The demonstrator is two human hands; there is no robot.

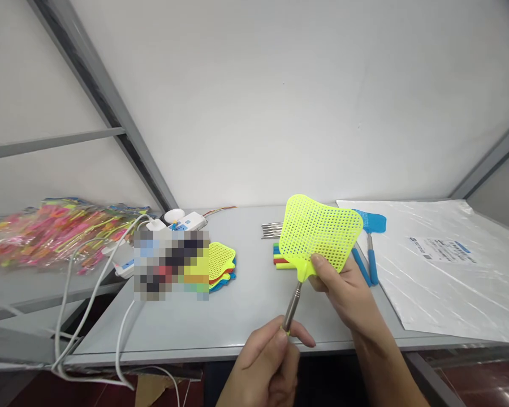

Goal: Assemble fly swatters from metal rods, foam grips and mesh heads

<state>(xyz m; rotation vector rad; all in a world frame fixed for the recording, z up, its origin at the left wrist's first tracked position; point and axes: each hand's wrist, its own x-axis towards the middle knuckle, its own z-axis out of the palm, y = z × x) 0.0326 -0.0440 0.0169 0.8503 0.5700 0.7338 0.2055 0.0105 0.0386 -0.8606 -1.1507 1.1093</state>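
Note:
A yellow mesh fly swatter head (320,234) sits on a thin metal rod (292,308) above the grey table (246,316). My right hand (343,291) pinches the head at its neck, thumb on the mesh. My left hand (267,362) is closed round the rod's lower end. Behind the head lie several coloured handles (280,259) and several bare metal rods (272,230). A stack of swatter heads, yellow on top (221,263), lies to the left. Finished blue swatters (370,249) rest to the right.
White plastic bags (449,265) with a printed label cover the table's right side. A bag of coloured parts (55,229) lies on the far left, beside a power strip (182,221) and white cables (89,299). A blurred patch (172,264) hides some items.

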